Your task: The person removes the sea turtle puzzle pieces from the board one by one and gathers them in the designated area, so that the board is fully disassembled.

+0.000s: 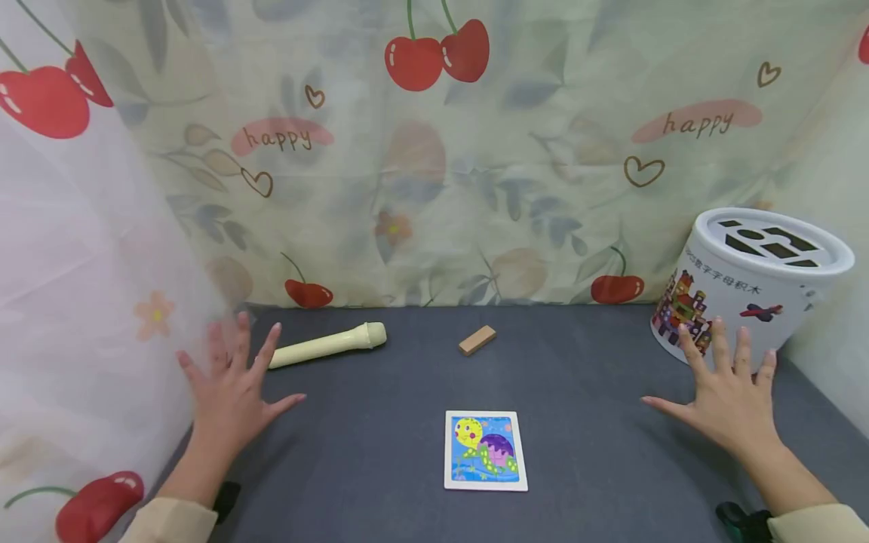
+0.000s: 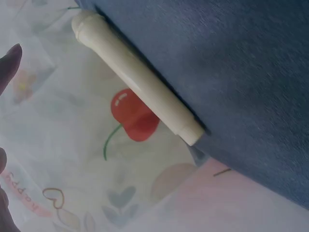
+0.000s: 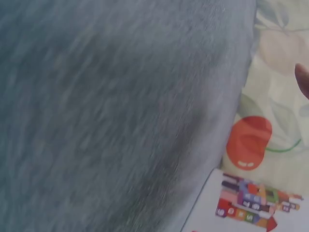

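Note:
In the head view my left hand (image 1: 231, 400) is held with its fingers spread and nothing in it, nearest a cream toy microphone (image 1: 329, 345) lying on the dark table. The left wrist view shows that microphone (image 2: 137, 79) at full length, with a few fingertips (image 2: 8, 65) at the left edge. My right hand (image 1: 729, 400), its fingers likewise spread and holding nothing, overlaps the lower part of a white bucket (image 1: 781, 302) in the head view. Between the hands lies a white-framed turtle puzzle (image 1: 485, 451). Behind it rests a small wooden block (image 1: 477, 340).
The bucket's lid (image 1: 774, 241) has several shaped holes. A curtain (image 1: 475, 166) printed with cherries hangs along the back of the grey table (image 1: 380, 452), with pale cloth (image 1: 81, 302) at the left side. Dark bands sit at both wrists.

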The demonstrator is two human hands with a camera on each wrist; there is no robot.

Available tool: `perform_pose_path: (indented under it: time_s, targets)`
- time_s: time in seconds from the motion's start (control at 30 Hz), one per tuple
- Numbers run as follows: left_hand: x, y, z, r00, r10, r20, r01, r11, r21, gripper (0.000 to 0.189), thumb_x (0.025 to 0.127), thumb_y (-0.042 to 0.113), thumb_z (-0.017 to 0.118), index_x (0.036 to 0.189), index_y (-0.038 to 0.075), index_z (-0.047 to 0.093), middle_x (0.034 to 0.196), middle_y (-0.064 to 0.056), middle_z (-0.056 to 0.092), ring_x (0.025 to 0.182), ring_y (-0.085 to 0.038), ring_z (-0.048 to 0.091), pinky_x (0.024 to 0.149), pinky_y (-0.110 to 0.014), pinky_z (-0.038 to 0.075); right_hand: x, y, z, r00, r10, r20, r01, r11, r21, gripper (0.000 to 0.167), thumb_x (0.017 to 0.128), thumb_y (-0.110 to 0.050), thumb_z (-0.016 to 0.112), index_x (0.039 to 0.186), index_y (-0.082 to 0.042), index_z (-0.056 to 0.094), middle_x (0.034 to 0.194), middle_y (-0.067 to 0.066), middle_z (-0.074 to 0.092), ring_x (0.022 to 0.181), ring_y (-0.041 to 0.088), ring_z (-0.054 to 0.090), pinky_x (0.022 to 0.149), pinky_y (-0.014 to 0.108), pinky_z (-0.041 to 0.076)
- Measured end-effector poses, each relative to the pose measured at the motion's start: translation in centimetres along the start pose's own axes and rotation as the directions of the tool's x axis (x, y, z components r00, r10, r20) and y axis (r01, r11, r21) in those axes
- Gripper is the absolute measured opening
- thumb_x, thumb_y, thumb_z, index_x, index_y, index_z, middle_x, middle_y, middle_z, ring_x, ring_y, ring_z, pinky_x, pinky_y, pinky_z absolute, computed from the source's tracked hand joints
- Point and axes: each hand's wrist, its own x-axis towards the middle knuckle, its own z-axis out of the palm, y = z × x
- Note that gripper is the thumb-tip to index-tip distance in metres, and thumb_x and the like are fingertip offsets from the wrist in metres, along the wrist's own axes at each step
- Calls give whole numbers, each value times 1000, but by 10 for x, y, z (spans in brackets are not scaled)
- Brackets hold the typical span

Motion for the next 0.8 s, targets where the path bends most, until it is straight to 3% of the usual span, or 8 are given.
perform_pose_path:
  time_s: [0.47, 0.63, 0.73, 0.8]
  targets:
    - [10, 30, 8, 997, 53, 63, -51, 998, -25, 108, 66, 89, 0, 149, 23, 22, 157, -9, -13, 142, -38, -18, 96, -79, 2, 10, -36, 6, 996, -74, -45, 78, 993, 83, 119, 65, -74, 62, 149, -30, -10, 154, 14, -20, 140, 44, -17, 102, 68, -17]
    - [9, 38, 11, 997, 50, 55, -48, 998, -41, 108, 66, 89, 2, 149, 23, 23, 157, -8, -14, 142, -37, -19, 96, -79, 0, 15, -50, 7, 995, -92, -39, 97, 986, 134, 119, 66, -72, 63, 149, -30, -12, 154, 14, -20, 140, 43, -18, 103, 69, -13]
    - [8, 44, 12, 997, 48, 53, -45, 998, -49, 105, 67, 89, 36, 148, 23, 24, 157, -8, -13, 142, -38, -19, 96, -79, 0, 16, -59, 7, 994, -103, -40, 109, 979, 171, 119, 67, -71, 64, 149, -30, -11, 155, 15, -18, 140, 42, -17, 105, 68, -12]
    - [7, 49, 14, 997, 44, 56, -39, 996, -76, 107, 63, 79, 59, 148, 23, 25, 157, -9, -13, 142, -38, -18, 97, -79, 0, 17, -64, 8, 993, -111, -40, 117, 974, 192, 119, 67, -70, 65, 149, -30, -11, 155, 15, -18, 141, 43, -16, 105, 67, -13]
